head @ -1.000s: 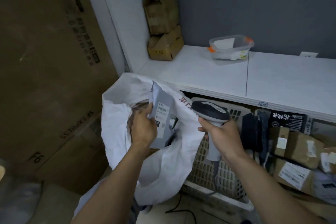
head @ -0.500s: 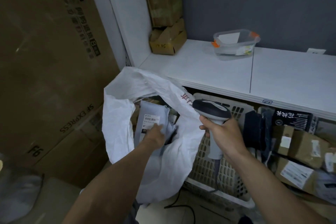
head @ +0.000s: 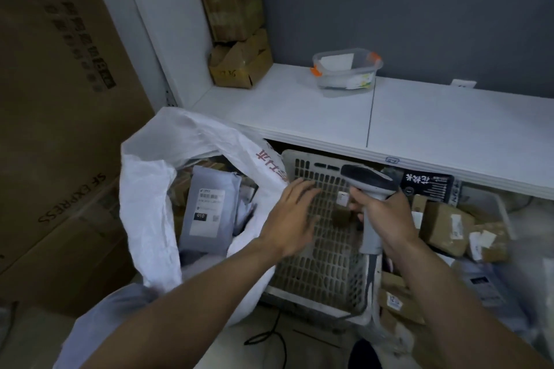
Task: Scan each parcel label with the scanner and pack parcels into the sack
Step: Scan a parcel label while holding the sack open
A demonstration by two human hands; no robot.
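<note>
Parcel in sack (label up) — right hand grips scanner.

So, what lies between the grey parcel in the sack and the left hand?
Head view: only the white woven sack's red-printed wall separates the grey plastic parcel from the open left hand.

l hand open, palm down, fingers straight & slightly spread, pointing far-right; l forearm bare, reaching in from near-left; r hand curled tight round scanner handle, back of hand up; r forearm bare, from near-right; hands near, not touching
</note>
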